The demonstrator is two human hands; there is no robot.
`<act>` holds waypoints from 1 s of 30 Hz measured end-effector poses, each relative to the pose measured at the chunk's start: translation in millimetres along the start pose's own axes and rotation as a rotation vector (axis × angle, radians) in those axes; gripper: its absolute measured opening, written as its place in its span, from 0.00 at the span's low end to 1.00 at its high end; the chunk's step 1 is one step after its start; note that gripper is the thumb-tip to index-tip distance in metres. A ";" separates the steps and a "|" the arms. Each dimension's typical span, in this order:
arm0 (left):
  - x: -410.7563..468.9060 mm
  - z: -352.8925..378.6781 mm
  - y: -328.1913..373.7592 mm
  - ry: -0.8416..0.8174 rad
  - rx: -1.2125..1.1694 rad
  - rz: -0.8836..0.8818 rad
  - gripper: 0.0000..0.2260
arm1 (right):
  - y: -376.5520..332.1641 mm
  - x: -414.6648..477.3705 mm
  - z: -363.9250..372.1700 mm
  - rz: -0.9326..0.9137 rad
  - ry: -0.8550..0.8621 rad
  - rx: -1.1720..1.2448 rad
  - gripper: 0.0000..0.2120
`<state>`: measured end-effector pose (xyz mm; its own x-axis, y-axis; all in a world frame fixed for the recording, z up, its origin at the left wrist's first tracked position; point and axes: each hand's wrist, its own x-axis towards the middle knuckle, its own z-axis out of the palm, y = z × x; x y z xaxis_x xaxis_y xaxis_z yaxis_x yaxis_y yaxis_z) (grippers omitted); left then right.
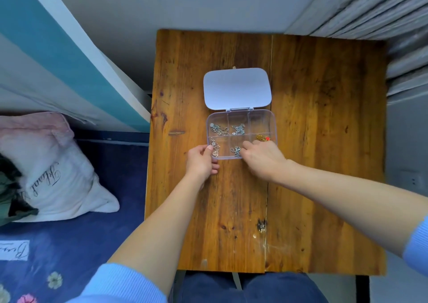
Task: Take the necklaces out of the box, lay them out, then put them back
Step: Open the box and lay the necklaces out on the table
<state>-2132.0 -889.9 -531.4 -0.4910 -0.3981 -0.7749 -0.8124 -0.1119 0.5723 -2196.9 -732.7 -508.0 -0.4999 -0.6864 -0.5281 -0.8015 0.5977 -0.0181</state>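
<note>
1. Here, a wooden table [312, 140] fills the middle of the view, with a blue bedspread [81, 221] and a white pillow [58, 175] to its left.
2. Both forearms reach in from the near edge, light blue sleeves [129, 284] pushed back.
3. A clear plastic box [261, 119] sits toward the far middle of the table, its pale lid [237, 88] swung open and lying flat on the far side.
4. The left hand [201, 162] grips the box's near left corner, thumb on the rim and fingers curled beneath.
5. The right hand [262, 155] dips into the near row, fingertips pinched at the silver necklace [235, 151] in the near middle compartment; whether it is actually gripped cannot be told.
6. The other necklaces remain in the box: silver chains [218, 129] far left, another silver one [239, 129] far middle, a rose-gold one [215, 148] near left, and a gold and red piece [262, 138] near right.
7. The far right compartment looks bare.
</note>
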 end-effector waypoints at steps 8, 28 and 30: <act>7.9 11.6 -0.1 0.112 0.016 -0.040 0.15 | 25.4 23.3 1.5 -0.066 -0.056 0.187 0.06; -14.7 33.4 18.8 -0.110 1.034 0.735 0.16 | 32.6 -61.7 17.3 0.634 0.023 1.750 0.05; -8.5 22.0 20.1 -0.067 1.034 0.743 0.10 | 27.5 -57.5 9.7 0.597 0.017 1.758 0.05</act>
<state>-2151.1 -868.7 -519.3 -0.9214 -0.0097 -0.3885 -0.1868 0.8876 0.4210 -2187.0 -672.8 -486.3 -0.5648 -0.2462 -0.7877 0.6737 0.4137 -0.6123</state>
